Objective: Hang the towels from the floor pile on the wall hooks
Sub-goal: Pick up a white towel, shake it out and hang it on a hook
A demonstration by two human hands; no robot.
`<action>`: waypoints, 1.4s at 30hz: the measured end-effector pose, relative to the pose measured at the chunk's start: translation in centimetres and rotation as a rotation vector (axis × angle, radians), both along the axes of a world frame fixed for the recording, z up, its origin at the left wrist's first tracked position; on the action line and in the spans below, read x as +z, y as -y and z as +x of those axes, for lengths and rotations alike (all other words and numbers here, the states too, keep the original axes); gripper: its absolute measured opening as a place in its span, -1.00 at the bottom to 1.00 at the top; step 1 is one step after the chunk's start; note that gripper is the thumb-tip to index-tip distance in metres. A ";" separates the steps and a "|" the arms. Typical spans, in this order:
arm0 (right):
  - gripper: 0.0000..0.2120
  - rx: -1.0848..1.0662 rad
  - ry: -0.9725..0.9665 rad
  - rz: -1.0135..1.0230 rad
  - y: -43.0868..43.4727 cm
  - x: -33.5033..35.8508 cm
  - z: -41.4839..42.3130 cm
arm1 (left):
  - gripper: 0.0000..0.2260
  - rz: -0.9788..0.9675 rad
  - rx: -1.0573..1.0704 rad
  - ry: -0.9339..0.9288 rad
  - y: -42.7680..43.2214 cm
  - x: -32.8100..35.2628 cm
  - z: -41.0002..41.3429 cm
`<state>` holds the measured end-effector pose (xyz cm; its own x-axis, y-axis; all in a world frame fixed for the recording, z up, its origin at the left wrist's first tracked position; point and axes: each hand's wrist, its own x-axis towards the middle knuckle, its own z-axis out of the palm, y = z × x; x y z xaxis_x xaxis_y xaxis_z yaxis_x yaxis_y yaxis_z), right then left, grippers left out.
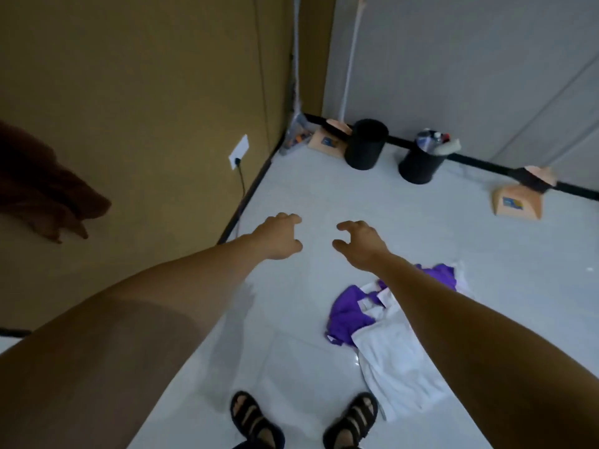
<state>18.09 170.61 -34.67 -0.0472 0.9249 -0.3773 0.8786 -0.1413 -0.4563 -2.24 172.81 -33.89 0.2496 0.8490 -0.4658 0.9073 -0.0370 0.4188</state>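
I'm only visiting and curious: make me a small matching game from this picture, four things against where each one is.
Things:
1 brown towel
2 purple towel
3 sandals
4 socket

Places:
A on the person's feet
B low on the tan wall
C hanging up at the left
D on the floor beside a white towel

Pairs: 1-C; 2-D; 3-A; 4-B.

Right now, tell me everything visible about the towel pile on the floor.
The towel pile is soft crumpled cloth lying on the pale glossy floor: a purple piece bunched at its left and far end, a white piece spread toward the right sandal. The right forearm crosses in front, hiding part. The left hand and right hand hold nothing, clear of it.
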 end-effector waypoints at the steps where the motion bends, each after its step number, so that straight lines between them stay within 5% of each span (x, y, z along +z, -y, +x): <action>1: -0.53 -0.051 0.009 -0.017 0.8 -0.8 3.2 | -0.38 -0.011 -0.053 -0.006 0.2 -0.8 3.3; 11: -0.51 -0.356 0.032 -0.234 9.9 -14.4 24.3 | -0.49 -0.159 -0.378 -0.111 3.3 -14.7 25.1; 30: -0.55 -0.129 0.116 -0.448 7.3 -63.5 25.0 | -0.56 -0.372 -0.389 -0.216 1.9 -62.5 29.6; 34: -0.45 -0.019 0.196 -0.477 7.1 -67.7 24.6 | -0.55 -0.367 -0.377 -0.203 1.5 -66.0 28.7; 42: -0.76 0.049 0.273 -0.261 6.4 -63.6 24.6 | -0.54 -0.424 -0.361 -0.175 1.3 -63.2 27.6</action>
<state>42.73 164.20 -98.26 0.0453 0.7950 -0.6049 0.9714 -0.1764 -0.1591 25.40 171.53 -97.05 0.3769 0.4551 -0.8067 0.9256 -0.2184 0.3092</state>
